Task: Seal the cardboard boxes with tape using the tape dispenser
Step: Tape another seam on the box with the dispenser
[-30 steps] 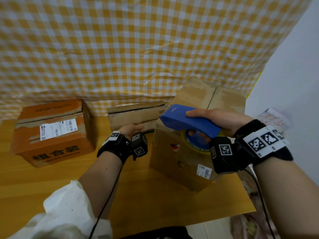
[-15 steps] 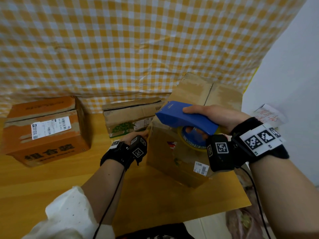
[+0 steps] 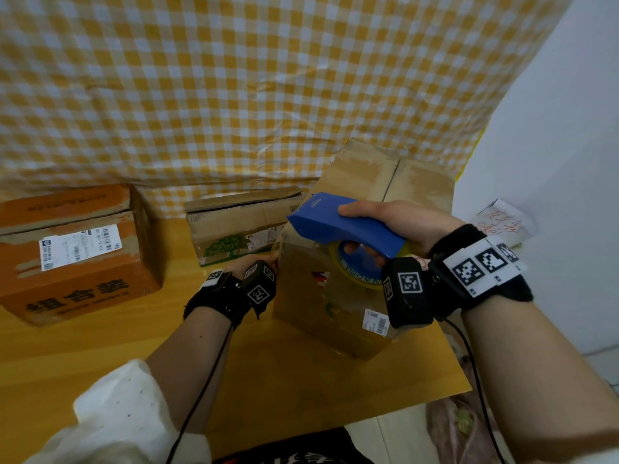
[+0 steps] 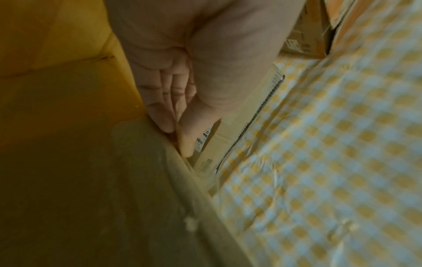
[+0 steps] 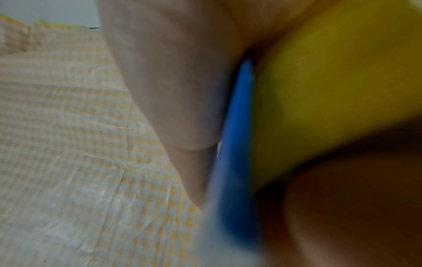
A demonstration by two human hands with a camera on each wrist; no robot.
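the right hand (image 3: 398, 226) is curled round the blue tape dispenser (image 3: 345, 226), thumb along its top and fingers through the handle opening beside the yellow tape roll (image 3: 355, 272). it holds the dispenser in the air over the near top edge of the tall cardboard box (image 3: 335, 296), which stands at the right end of the wooden bench (image 3: 100, 346). in the right wrist view the dispenser (image 5: 237, 144) shows only as a blurred blue strip against yellow. the left hand (image 3: 258, 262) lies at the left side of that box near its upper edge; in the left wrist view its fingers (image 4: 166, 101) lie fairly straight against the cardboard with the thumb beside them, gripping nothing that can be seen. just behind it sits a low box with a green print (image 3: 234, 226), and well to the left an orange box (image 3: 73, 252) with a white label. a yellow checked cloth (image 3: 268, 78) hangs behind them all
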